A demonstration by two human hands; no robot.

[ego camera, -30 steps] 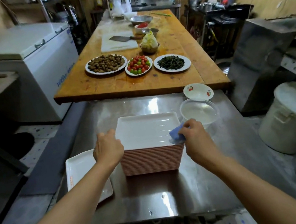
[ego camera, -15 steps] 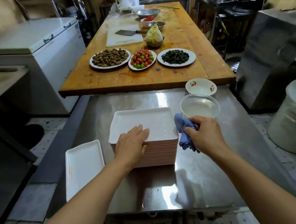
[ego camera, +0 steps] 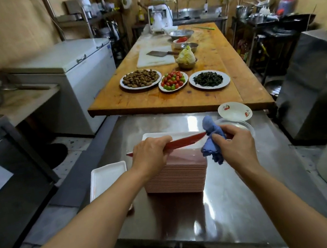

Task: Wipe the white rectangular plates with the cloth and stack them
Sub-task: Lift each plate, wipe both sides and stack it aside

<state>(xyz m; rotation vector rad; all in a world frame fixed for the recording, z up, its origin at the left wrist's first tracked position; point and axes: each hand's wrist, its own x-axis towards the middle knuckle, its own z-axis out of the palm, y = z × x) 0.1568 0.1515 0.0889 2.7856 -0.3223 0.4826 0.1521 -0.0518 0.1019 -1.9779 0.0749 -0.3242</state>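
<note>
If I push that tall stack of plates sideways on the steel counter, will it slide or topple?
The stack of plates is probably heavy, being many plates deep, and likely slides before tipping since it looks wider than tall. The steel counter looks smooth and shiny, so it may slide abruptly; upper plates could shift.

Stainless steel table (ego camera: 225, 210) up front, wet sheen on top. Sitting on it: tall stack of rectangular plates (ego camera: 177, 177), reddish undersides, centre; single white rectangular plate (ego camera: 104, 178) just left of stack, near table edge; clear plastic bowl (ego camera: 242, 126) far right w/ small cherry-print dish (ego camera: 234, 111) just behind it. Butting against far end: wooden table (ego camera: 237, 82), higher, overhanging steel top slightly.
</note>
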